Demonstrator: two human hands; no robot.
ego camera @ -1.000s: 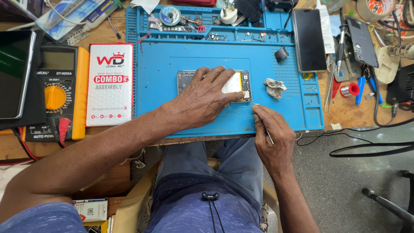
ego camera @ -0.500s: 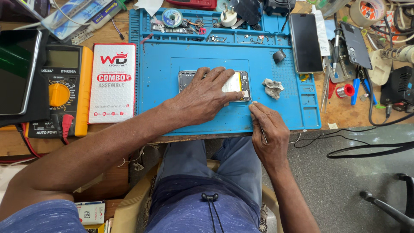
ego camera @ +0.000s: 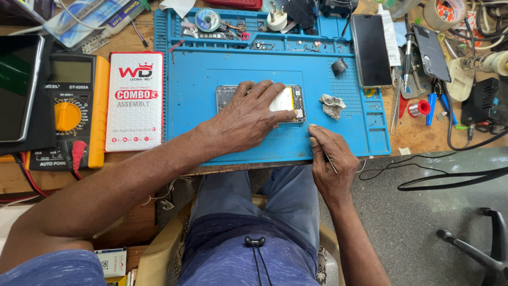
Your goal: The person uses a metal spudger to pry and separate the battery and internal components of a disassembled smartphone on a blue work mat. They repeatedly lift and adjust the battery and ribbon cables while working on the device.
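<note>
Opened smartphone [ego camera: 288, 100] with its yellow battery exposed is pinned flat on the blue silicone repair mat [ego camera: 211, 132] under the spread fingers of the left hand [ego camera: 248, 116]. A thin metal tool [ego camera: 320, 143] is pinched in the closed fingers of the right hand [ego camera: 330, 164], its tip set at the phone's corner beside the left fingertips. A crumpled grey tissue [ego camera: 332, 106] is seen just beyond the right hand, and a yellow multimeter [ego camera: 66, 111] well left of the left hand on the tabletop [ego camera: 423, 135].
</note>
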